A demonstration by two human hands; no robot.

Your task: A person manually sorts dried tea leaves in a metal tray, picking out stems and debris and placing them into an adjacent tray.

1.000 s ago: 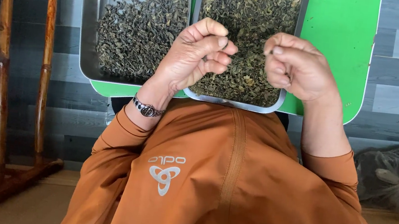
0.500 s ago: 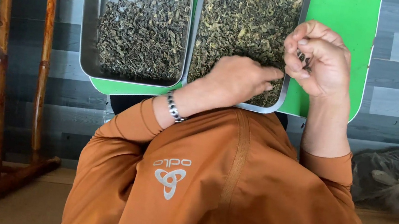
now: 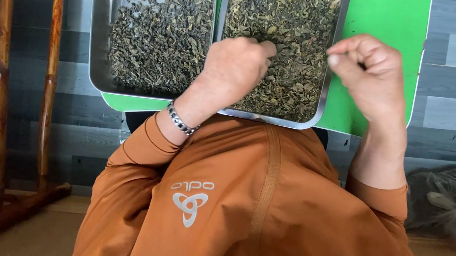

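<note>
Two shallow metal trays lie side by side on a green board (image 3: 389,15), and both hold dried green leaves. My left hand (image 3: 234,69), with a metal bracelet (image 3: 181,121) on its wrist, lies in the right tray (image 3: 274,118). Its fingers are curled down into the leaves (image 3: 288,13). My right hand (image 3: 372,75) hovers over that tray's right rim and the board. Its fingers are closed against the thumb, and I cannot make out anything between them. The left tray (image 3: 95,46) and its leaves (image 3: 159,33) are untouched.
A wooden frame with round rungs (image 3: 0,64) stands at the left. A clear plastic bag (image 3: 446,196) lies on the floor at the right. Grey plank flooring shows under the board, and my orange top fills the lower middle.
My left hand has dropped from in front of me into the right tray's leaves. My right hand moved right to the tray's edge and stays closed.
</note>
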